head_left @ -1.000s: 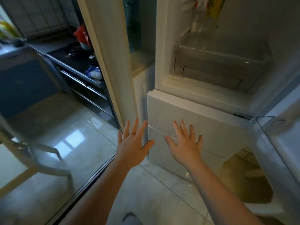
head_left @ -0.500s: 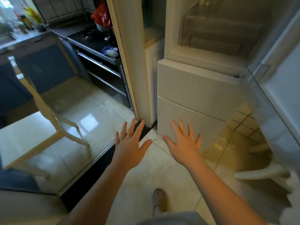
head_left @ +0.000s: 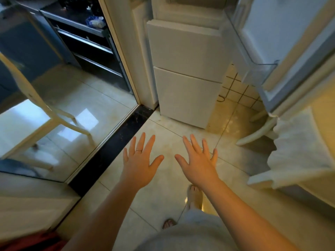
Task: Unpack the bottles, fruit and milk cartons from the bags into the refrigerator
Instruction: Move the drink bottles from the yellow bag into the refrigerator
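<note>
Both hands are empty: the left hand (head_left: 139, 165) and right hand (head_left: 198, 166) hover palm-down over the tiled floor (head_left: 163, 192), fingers (head_left: 140, 142) spread straight, gripping nothing. This looks like a pause between items. No bags, bottles, fruit or cartons are in view, so the next move calls for finding a bag. The white refrigerator (head_left: 184, 73) stands ahead, lower drawers closed, its door (head_left: 282, 33) swung open on the right.

Upper refrigerator (head_left: 186, 57) beyond top edge

My foot (head_left: 194, 196) stands on the pale tiled floor (head_left: 168, 185). Ahead on it are the white refrigerator (head_left: 186, 91) and a dark threshold strip (head_left: 112, 147).
</note>
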A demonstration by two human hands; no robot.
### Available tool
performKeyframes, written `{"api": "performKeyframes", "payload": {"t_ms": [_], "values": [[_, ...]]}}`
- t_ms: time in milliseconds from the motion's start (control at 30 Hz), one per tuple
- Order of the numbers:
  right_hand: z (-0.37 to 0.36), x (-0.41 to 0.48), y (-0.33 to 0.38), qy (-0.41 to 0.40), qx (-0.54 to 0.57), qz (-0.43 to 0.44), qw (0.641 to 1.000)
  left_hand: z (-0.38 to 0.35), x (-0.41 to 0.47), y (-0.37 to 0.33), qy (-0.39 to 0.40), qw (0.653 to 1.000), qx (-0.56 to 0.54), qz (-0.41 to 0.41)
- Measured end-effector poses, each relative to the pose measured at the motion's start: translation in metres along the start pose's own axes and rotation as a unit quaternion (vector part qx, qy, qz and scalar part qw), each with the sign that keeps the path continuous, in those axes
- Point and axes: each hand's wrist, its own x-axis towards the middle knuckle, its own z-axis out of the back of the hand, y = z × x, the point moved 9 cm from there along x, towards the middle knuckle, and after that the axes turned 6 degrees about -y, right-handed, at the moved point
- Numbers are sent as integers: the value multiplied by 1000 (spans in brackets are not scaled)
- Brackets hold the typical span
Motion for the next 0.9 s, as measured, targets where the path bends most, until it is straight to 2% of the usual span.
{"api": "performKeyframes", "payload": {"t_ms": [300, 700, 900], "values": [[42, -90, -149, -26, -2, -39, 999, -65, -66, -145, 31, 997, -29, -70], [163, -211, -473, -95, 3, -76, 993, -178, -151, -458, 40, 991, -82, -97], [219, -257, -593, -131, 42, -127, 982, -216, -186, -591, 65, 981, -103, -150]]}}
